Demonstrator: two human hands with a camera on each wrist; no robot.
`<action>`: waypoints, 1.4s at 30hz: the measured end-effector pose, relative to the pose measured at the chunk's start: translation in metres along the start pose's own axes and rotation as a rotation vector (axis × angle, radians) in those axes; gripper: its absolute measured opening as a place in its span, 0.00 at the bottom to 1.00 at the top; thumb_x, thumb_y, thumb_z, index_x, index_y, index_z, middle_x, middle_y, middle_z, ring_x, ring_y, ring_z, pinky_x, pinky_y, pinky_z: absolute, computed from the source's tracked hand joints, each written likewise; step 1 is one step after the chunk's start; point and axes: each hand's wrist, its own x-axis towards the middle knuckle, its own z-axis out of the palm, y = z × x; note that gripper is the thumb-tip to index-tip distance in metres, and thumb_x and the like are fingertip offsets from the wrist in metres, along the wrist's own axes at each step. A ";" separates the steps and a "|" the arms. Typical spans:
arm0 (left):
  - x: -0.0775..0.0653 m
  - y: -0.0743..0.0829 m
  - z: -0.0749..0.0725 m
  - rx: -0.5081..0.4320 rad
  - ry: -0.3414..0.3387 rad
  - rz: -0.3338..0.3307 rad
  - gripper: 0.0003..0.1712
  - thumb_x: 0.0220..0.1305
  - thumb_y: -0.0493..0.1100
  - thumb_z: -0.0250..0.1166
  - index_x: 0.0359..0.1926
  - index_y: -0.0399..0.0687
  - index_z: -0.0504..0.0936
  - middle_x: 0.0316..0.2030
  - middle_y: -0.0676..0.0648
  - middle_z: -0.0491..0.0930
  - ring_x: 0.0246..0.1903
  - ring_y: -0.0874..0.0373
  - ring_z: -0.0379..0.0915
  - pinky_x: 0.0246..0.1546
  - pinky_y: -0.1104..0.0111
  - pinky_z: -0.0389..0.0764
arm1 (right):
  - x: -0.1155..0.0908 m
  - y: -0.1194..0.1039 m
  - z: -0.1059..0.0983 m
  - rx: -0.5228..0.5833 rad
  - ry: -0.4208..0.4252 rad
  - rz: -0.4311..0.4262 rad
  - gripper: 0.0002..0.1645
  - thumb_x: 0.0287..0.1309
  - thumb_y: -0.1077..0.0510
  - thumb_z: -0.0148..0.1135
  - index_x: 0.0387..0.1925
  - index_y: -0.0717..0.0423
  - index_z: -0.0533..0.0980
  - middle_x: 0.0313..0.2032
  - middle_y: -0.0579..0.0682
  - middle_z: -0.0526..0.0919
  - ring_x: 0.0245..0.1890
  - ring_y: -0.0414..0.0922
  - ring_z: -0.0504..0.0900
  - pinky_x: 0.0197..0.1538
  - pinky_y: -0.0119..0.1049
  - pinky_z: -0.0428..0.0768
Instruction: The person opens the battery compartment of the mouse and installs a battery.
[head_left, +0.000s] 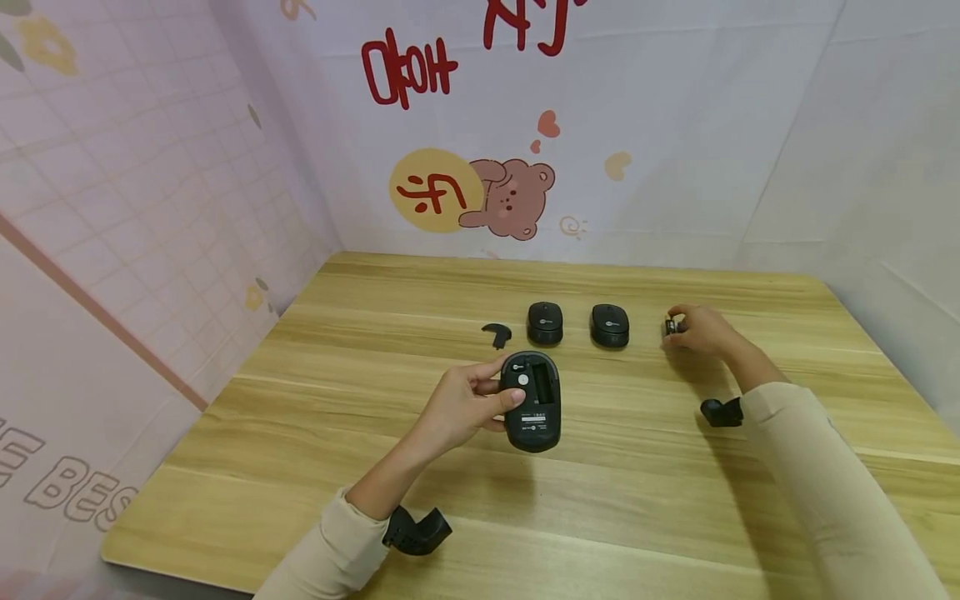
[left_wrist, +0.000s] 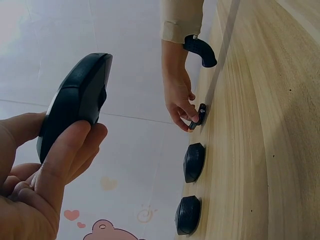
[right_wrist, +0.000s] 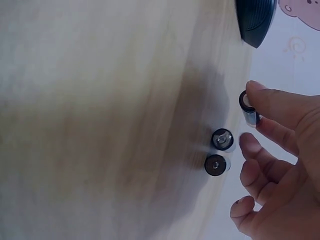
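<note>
- lower middle of the head view: the left grip [head_left: 461, 408] holds the upturned mouse [head_left: 534, 427], thumb across its underside, fingers around the side. i'd keep that thumb off the long slot [head_left: 542, 383] and the underside level; a light, steady hold should do. the shell is a dark rounded oval, seemingly smooth plastic, with a small pale label.
- centre, above the left grip: the cover [head_left: 497, 334], a curved black piece with a short tab, lies loose on the pale, wood-grained worktop [head_left: 300, 400]. it looks thin, so best not leaned on.
- centre, right of the cover: a second mouse [head_left: 545, 325] and a third mouse [head_left: 610, 327] sit upright and apart, domed and dark, their sides finely ribbed in the left wrist view.
- right of centre: the right grip [head_left: 705, 329] is narrow, thumb and a finger pinching one battery [right_wrist: 249, 115]. squeezing mid-barrel and lifting clear of its neighbours seems safest, since a slick cylinder could roll.
- lower centre-right of the right wrist view: two more batteries [right_wrist: 223, 139], close together, show round, metallic-looking ends with dark rims; whether they stand or lie, i can't tell.
</note>
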 end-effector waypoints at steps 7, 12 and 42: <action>0.000 0.000 0.000 -0.002 -0.005 0.002 0.33 0.61 0.35 0.65 0.66 0.38 0.65 0.46 0.34 0.80 0.37 0.49 0.82 0.30 0.61 0.85 | -0.005 -0.007 0.000 0.099 0.013 0.040 0.32 0.61 0.61 0.57 0.60 0.75 0.58 0.47 0.74 0.75 0.46 0.65 0.75 0.46 0.55 0.76; -0.001 0.000 0.001 -0.011 -0.010 0.003 0.33 0.61 0.34 0.65 0.66 0.37 0.65 0.46 0.34 0.80 0.37 0.49 0.82 0.30 0.61 0.85 | -0.008 -0.010 0.003 0.161 0.056 0.051 0.33 0.61 0.63 0.57 0.61 0.76 0.55 0.46 0.74 0.74 0.44 0.64 0.76 0.42 0.49 0.78; 0.004 -0.002 0.007 -0.001 -0.013 -0.020 0.33 0.61 0.36 0.65 0.66 0.38 0.65 0.47 0.34 0.80 0.37 0.49 0.82 0.33 0.53 0.84 | -0.038 -0.096 0.016 0.333 0.187 -0.055 0.21 0.60 0.63 0.62 0.52 0.64 0.67 0.37 0.63 0.84 0.35 0.54 0.84 0.37 0.45 0.82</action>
